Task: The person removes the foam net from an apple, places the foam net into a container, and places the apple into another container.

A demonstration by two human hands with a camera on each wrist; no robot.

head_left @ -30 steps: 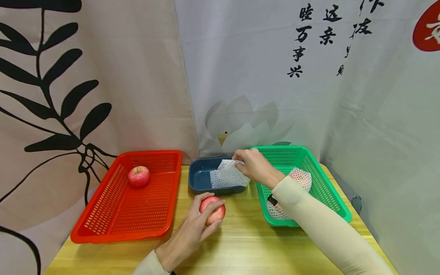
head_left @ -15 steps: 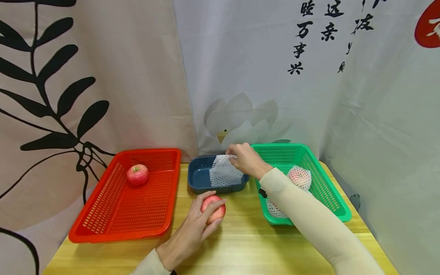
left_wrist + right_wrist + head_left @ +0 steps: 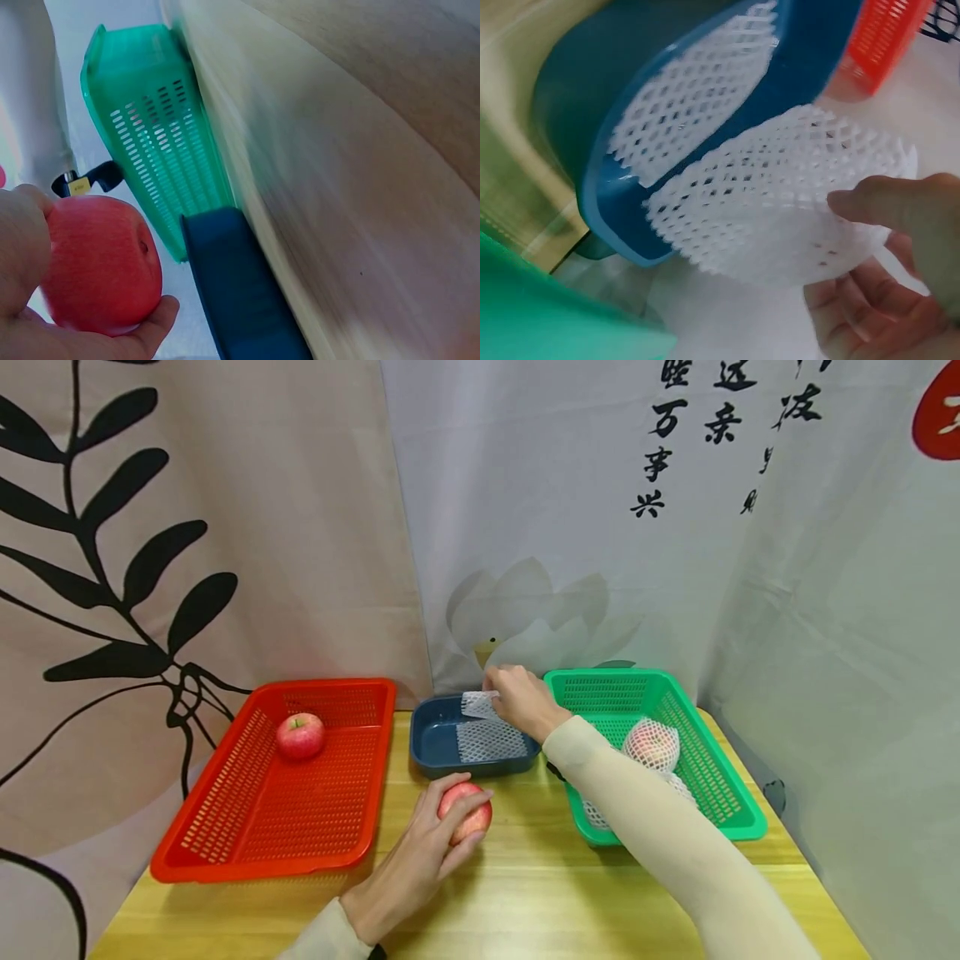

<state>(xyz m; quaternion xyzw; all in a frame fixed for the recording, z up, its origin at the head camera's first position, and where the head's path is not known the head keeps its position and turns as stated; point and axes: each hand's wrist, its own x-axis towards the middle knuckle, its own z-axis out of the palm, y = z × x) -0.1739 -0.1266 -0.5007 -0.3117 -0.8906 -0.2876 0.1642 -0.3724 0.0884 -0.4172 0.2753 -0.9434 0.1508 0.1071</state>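
A red apple (image 3: pixel 101 262) is gripped by my left hand (image 3: pixel 405 868) above the front middle of the table, its fingers and thumb around the fruit. Over the dark blue tray (image 3: pixel 431 747), my right hand (image 3: pixel 525 703) pinches a white foam fruit net (image 3: pixel 772 202) between thumb and fingers. The net hangs flat and partly over the tray's rim in the right wrist view. A second white foam net (image 3: pixel 697 94) lies inside that tray. In the head view the right hand hides the tray's back right corner.
A red basket (image 3: pixel 262 860) on the left holds one bare apple (image 3: pixel 301 736). To the right stands a green basket (image 3: pixel 720 768) with a net-wrapped apple (image 3: pixel 651 745) and more white netting, partly behind the right forearm. A printed cloth (image 3: pixel 525 510) hangs behind the table.
My right hand has moved left and slightly back over the blue tray with the foam net, uncovering the net lying there. The left hand keeps the apple in nearly the same place.
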